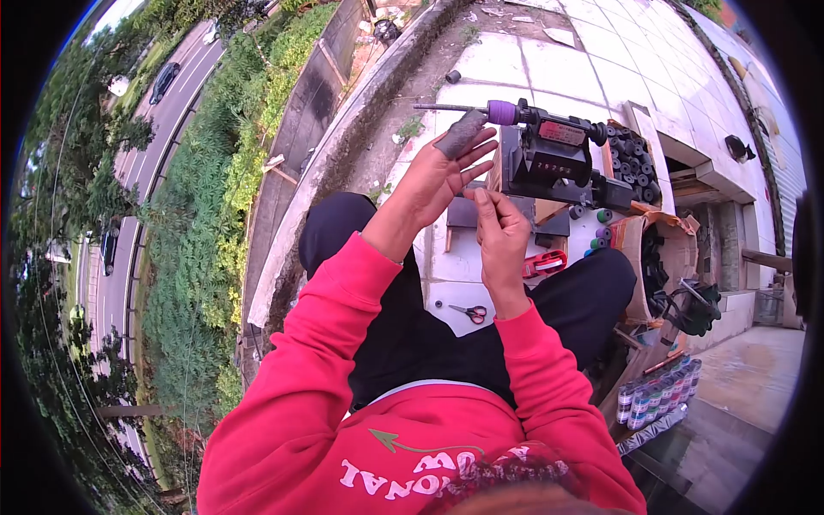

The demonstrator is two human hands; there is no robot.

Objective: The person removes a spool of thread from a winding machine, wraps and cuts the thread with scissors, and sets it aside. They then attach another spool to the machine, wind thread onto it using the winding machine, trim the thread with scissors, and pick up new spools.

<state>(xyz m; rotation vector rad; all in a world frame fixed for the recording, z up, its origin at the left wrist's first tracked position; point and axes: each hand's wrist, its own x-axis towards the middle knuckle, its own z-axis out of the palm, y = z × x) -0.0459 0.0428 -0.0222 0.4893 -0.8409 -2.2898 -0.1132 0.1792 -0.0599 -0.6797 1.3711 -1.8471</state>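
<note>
Past L grip (436, 176), purple spool (502, 113), on mach. (549, 161)

Floor (562, 73), pale tile, dark joints; it runs beneath and beyond my grips. Directly on it, I count: scissors (475, 314), one pair, dark-and-red handles, on the body side of my right grip (496, 210); small dark cylinder (439, 304), left of them; red object (544, 263), right of that grip; coloured spools (604, 215), farther right; dark cup-like piece (452, 76), well beyond my left grip (475, 159).
</note>
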